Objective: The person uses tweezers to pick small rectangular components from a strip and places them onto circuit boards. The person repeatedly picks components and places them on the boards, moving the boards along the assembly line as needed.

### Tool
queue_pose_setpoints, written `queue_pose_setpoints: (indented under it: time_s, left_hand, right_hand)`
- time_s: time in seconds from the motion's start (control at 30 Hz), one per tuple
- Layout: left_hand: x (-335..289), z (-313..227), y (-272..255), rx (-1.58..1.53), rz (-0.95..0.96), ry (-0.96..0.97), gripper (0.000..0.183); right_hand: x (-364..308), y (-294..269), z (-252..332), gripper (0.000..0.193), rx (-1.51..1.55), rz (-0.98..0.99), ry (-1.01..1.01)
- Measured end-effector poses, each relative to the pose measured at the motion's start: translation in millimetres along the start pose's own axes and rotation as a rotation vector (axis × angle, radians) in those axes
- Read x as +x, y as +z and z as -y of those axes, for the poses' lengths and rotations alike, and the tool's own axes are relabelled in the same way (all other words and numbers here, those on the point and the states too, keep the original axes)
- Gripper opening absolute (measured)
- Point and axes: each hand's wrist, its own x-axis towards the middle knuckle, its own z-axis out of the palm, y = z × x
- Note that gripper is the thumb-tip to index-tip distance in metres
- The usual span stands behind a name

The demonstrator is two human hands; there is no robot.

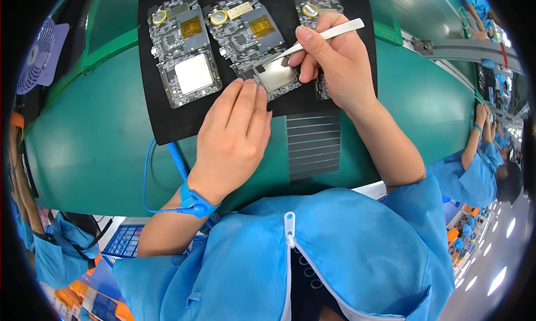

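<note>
My right hand (343,64) grips white-handled tweezers (347,28) like a pen, the thumb on top. Their thin dark tips point left and down, over or against the upper edge of a silver metal shield (278,77) on the middle circuit board (243,41). My left hand (234,128) lies flat with its fingers stretched out, the fingertips at that board's lower left edge. To the left is another circuit board (170,41) with a bright white square (194,74). My right hand partly covers a third circuit board (332,5). A round coin cell shows on each board.
Under the boards lies a black mat (167,122) on the green table (89,148). A sheet of dark strips (314,148) is just below it. A blue coiled cord (177,160) runs to my left wrist strap (195,202). A purple fan (38,58) stands far left; co-workers sit on both sides.
</note>
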Motion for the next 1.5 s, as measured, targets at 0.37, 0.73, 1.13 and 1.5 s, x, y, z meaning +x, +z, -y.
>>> queue_pose_setpoints:
  time_s: [0.37, 0.73, 1.13, 1.5]
  left_hand:
    - [1.5, -0.6, 3.9, 0.015, 0.024, -0.035, 0.035]
    - [1.2, 3.5, 6.6, 0.006, 0.014, -0.02, 0.035]
    - [2.3, 5.3, 10.3, 0.021, -0.042, 0.013, 0.024]
    - [2.8, 4.4, 9.9, -0.041, -0.033, -0.044, 0.031]
  right_hand:
    - [14.3, 9.8, 6.9, 0.024, -0.063, -0.013, 0.046]
    - [8.5, 11.5, -4.5, 0.022, -0.043, -0.027, -0.016]
    - [5.5, 14.1, -6.7, 0.021, 0.028, -0.026, -0.066]
    - [5.1, 13.7, -9.5, 0.02, 0.025, -0.041, -0.091]
